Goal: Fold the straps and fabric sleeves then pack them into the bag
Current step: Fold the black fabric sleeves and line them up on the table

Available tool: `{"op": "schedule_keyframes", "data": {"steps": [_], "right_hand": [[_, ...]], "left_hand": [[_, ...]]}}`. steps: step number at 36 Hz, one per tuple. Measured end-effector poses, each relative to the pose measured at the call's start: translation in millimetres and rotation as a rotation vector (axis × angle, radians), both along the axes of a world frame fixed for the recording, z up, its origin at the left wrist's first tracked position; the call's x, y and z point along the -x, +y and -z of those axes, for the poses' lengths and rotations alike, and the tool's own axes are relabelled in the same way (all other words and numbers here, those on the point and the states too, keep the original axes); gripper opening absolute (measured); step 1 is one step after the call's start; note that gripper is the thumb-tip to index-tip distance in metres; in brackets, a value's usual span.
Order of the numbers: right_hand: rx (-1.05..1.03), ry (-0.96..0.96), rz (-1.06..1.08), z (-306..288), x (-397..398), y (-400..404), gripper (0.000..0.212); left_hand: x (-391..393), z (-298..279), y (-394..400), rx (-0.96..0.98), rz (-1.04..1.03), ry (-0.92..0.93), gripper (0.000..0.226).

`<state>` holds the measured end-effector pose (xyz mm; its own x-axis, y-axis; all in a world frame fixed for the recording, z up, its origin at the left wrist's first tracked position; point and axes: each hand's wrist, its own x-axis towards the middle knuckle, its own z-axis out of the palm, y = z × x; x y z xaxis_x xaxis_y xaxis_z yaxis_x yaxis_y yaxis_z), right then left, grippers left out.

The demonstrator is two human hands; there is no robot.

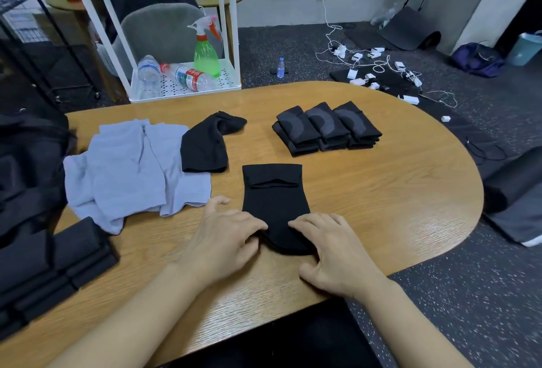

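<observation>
The black fabric sleeve lies flat near the front edge of the desk. The left hand and right hand pinch its near end, fingers curled onto the cloth. It looks light, soft and limp; hold both near corners to fold it evenly.

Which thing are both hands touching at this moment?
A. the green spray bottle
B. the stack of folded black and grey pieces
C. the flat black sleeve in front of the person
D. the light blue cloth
C: the left hand and the right hand both hold the near end of the flat black sleeve, lying on the wooden table.
</observation>
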<state>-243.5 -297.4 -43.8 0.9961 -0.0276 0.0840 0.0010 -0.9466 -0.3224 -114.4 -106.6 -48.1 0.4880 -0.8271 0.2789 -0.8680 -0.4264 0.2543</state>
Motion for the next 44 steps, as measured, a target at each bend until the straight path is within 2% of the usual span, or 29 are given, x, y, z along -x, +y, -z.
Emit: {"op": "schedule_keyframes", "data": {"steps": [3, 5, 8, 10, 13, 20, 33, 40, 42, 44], "right_hand": [[-0.144, -0.056, 0.126, -0.9, -10.2, -3.6, 0.046], [-0.298, -0.099, 0.251, -2.4, -19.1, -5.7, 0.029], [-0.485, -0.095, 0.402, -3.1, -35.6, -9.1, 0.004], [-0.555, -0.049, 0.482, -1.2, -45.2, -9.6, 0.008], [-0.501, -0.002, 0.572, 3.9, -54.1, -9.4, 0.017], [-0.300, 0.032, 0.687, 4.6, -63.5, -2.4, 0.022], [-0.087, -0.059, 0.688, 6.8, -57.4, -0.9, 0.028], [-0.208, -0.196, 0.712, 6.1, -45.5, -6.4, 0.023], [-0.164, -0.264, 0.679, 6.7, -40.6, -4.7, 0.018], [-0.032, -0.334, 0.597, 8.8, -36.0, -0.3, 0.012]], "left_hand": [[-4.0, -0.3, -7.1, 0.120, -0.156, 0.244, 0.013], [-7.4, -0.8, -12.3, 0.202, -0.273, 0.389, 0.021], [-14.1, -3.6, -21.7, 0.199, -0.420, 0.404, 0.032], [-17.6, -4.1, -28.3, 0.143, -0.494, 0.391, 0.038], [-20.5, -1.2, -35.6, 0.084, -0.557, 0.360, 0.039], [-23.4, 0.3, -44.6, 0.041, -0.639, 0.312, 0.033], [-23.5, 1.4, -42.9, -0.092, -0.631, 0.091, 0.035], [-19.4, -2.7, -24.1, 0.120, -0.634, 0.190, 0.023], [-11.6, -5.0, -18.7, 0.158, -0.579, 0.130, 0.019], [0.8, -3.5, -15.1, 0.194, -0.471, 0.062, 0.019]]}}
